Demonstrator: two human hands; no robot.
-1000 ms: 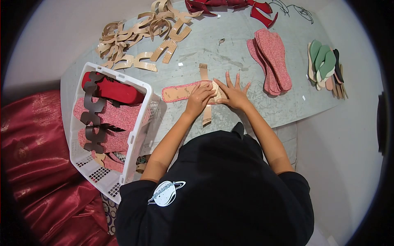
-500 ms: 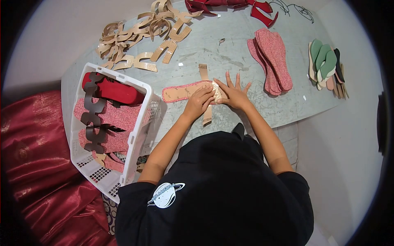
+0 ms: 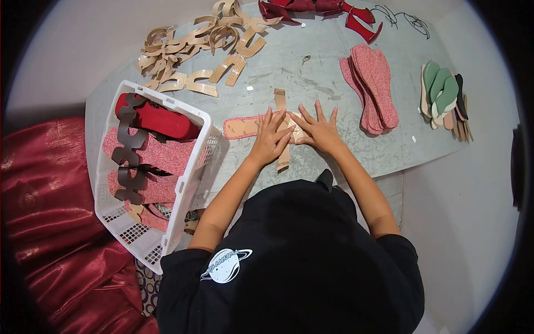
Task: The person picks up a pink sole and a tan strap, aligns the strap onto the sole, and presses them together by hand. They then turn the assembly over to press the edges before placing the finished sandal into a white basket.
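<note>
A shoe insole with a pink edge and tan face lies flat on the table, its narrow end toward the left. Across it runs a beige strap, its ends sticking out above and below. My left hand lies flat over the middle of the insole, fingers apart. On the right part, my right hand is spread out, its fingers over or beside the wider end. Between the two hands shows a shiny cream patch. Parts of the insole and strap are hidden beneath my hands.
A white plastic basket holds pink pieces, red soles and a dark strip. Beige straps are heaped at the back left. Pink insoles are stacked at right, near green and pale soles. Red pieces lie at the back.
My left hand has gone from fingers bunched over the cream patch to spread flat slightly left. My right hand has shifted slightly, uncovering more of the patch.
</note>
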